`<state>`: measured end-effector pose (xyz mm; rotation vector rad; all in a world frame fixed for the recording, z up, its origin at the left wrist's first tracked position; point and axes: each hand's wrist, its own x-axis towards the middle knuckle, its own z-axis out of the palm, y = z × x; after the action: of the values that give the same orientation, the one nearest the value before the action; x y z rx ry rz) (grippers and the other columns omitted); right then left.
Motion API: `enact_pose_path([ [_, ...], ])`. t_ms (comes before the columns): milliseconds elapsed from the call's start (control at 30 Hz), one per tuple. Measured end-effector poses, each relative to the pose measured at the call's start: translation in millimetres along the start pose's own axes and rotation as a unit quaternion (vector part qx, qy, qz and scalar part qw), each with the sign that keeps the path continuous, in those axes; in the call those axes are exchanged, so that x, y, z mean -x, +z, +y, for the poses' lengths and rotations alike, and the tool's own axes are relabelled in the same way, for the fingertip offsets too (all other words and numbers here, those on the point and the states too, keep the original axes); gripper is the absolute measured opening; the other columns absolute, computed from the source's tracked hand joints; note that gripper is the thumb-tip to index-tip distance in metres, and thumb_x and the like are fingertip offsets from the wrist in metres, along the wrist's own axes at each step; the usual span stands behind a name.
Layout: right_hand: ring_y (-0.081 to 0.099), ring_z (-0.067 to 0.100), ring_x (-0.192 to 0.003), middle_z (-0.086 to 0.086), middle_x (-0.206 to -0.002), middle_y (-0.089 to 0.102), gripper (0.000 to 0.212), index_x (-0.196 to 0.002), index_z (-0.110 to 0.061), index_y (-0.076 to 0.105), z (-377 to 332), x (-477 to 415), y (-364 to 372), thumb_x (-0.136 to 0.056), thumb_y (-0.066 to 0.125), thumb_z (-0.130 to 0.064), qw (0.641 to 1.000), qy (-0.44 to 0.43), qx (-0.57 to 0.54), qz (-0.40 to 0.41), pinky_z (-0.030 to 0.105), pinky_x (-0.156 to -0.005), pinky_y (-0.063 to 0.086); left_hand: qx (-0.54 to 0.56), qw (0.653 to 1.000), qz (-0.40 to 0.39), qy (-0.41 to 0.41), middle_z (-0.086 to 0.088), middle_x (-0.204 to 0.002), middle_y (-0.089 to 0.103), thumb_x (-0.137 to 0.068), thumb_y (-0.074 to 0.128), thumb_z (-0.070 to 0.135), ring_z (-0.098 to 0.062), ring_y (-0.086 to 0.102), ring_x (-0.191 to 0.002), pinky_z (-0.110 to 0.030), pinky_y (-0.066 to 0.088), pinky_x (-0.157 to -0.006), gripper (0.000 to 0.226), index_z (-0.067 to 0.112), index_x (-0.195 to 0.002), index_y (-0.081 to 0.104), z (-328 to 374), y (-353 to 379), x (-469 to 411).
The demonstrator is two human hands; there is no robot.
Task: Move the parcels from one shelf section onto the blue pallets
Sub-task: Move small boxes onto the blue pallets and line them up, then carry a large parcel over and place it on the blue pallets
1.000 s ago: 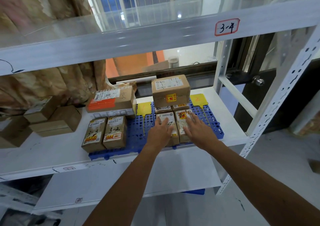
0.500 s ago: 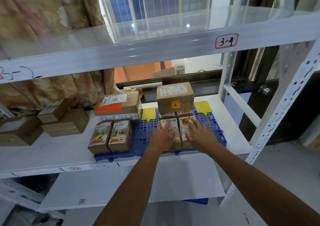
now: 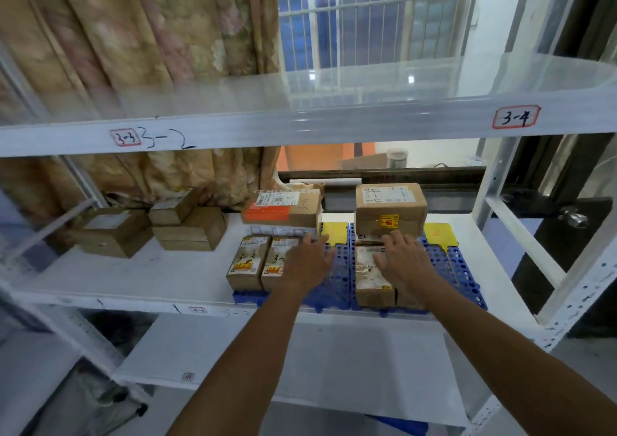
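Two blue pallets (image 3: 457, 268) lie side by side on the middle shelf, each with a yellow tag at the back. Two small brown parcels marked 3-2 (image 3: 248, 263) stand on the left pallet's front, with a larger orange-labelled box (image 3: 283, 208) behind them. On the right pallet lie flat parcels (image 3: 369, 277), and a brown box marked 4 (image 3: 390, 208) is stacked at the back. My left hand (image 3: 309, 263) hovers open over the left pallet beside the 3-2 parcels. Just in front of the stacked box, my right hand (image 3: 402, 257) is open above the flat parcels.
Several brown parcels (image 3: 187, 223) sit on the bare white shelf (image 3: 133, 278) to the left, against a curtain. An upper shelf labelled 3-4 (image 3: 514, 118) overhangs. A white upright post (image 3: 581, 288) stands at the right. A lower shelf lies below.
My head has lifted, so the shelf sits lower in view. My left hand has slid left off the flat parcels onto the left pallet. My right hand stays over the flat parcels.
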<state>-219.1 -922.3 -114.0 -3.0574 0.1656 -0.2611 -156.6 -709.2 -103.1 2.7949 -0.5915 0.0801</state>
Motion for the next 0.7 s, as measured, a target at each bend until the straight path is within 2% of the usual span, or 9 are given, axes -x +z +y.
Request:
enact_pose_path([
  [100,0.047,0.026,-0.125,0.01,-0.136,0.048,0.054,-0.135,-0.014,0.045,-36,-11,-11,-0.1,0.032,-0.054,1.0,-0.025,0.009,-0.007,0.044,-0.103,0.043,-0.028,0.999,0.026,0.001,-0.009,-0.131,0.055,-0.101,0.039,0.046,-0.028,0.06,-0.108,-0.042,0.051,-0.088,0.042,0.021,-0.132,0.051,-33,-30,14],
  [233,0.042,0.028,-0.132,0.011,-0.144,0.042,0.058,-0.14,-0.013,0.041,-98,-22,-26,-0.101,0.031,-0.054,0.999,-0.04,0.026,-0.025,0.045,-0.107,0.039,-0.065,0.997,0.043,-0.023,-0.008,-0.126,0.06,-0.099,0.039,0.046,-0.027,0.061,-0.108,-0.039,0.048,-0.089,0.042,0.022,-0.132,0.051,-91,-70,42],
  [333,0.04,0.029,-0.133,0.012,-0.15,0.033,0.061,-0.149,-0.014,0.028,-151,-22,-37,-0.101,0.03,-0.051,0.997,-0.068,0.027,-0.029,0.045,-0.107,0.037,-0.127,0.989,0.027,-0.074,-0.01,-0.122,0.062,-0.098,0.04,0.046,-0.028,0.06,-0.111,-0.041,0.047,-0.094,0.045,0.022,-0.135,0.05,-142,-98,68],
  [400,0.037,0.03,-0.136,0.013,-0.155,0.026,0.064,-0.153,-0.014,0.019,-187,-18,-40,-0.101,0.032,-0.049,0.995,-0.092,0.008,-0.026,0.045,-0.107,0.035,-0.137,0.985,0.024,-0.101,-0.011,-0.126,0.061,-0.099,0.041,0.049,-0.029,0.058,-0.116,-0.039,0.047,-0.095,0.048,0.021,-0.137,0.051,-177,-112,89],
  [433,0.036,0.031,-0.137,0.013,-0.156,0.026,0.065,-0.153,-0.013,0.02,-205,-16,-40,-0.101,0.033,-0.049,0.994,-0.106,0.006,-0.02,0.045,-0.107,0.034,-0.138,0.984,0.025,-0.112,-0.011,-0.129,0.06,-0.099,0.04,0.049,-0.029,0.058,-0.117,-0.038,0.046,-0.095,0.049,0.02,-0.137,0.051,-195,-118,100],
  [567,0.041,0.029,-0.133,0.013,-0.15,0.036,0.056,-0.142,-0.013,0.043,-274,-10,-35,-0.099,0.038,-0.049,0.99,-0.142,0.003,0.006,0.043,-0.106,0.037,-0.163,0.975,0.037,-0.146,-0.013,-0.131,0.059,-0.101,0.036,0.05,-0.032,0.057,-0.117,-0.036,0.043,-0.095,0.052,0.016,-0.137,0.051,-257,-141,143],
  [700,0.046,0.03,-0.127,0.014,-0.141,0.044,0.058,-0.138,-0.011,0.046,-341,-5,-25,-0.099,0.034,-0.052,0.986,-0.165,0.022,-0.007,0.044,-0.105,0.04,-0.177,0.969,0.044,-0.169,-0.014,-0.129,0.061,-0.101,0.035,0.05,-0.033,0.059,-0.115,-0.039,0.044,-0.096,0.053,0.018,-0.141,0.048,-310,-160,186],
])
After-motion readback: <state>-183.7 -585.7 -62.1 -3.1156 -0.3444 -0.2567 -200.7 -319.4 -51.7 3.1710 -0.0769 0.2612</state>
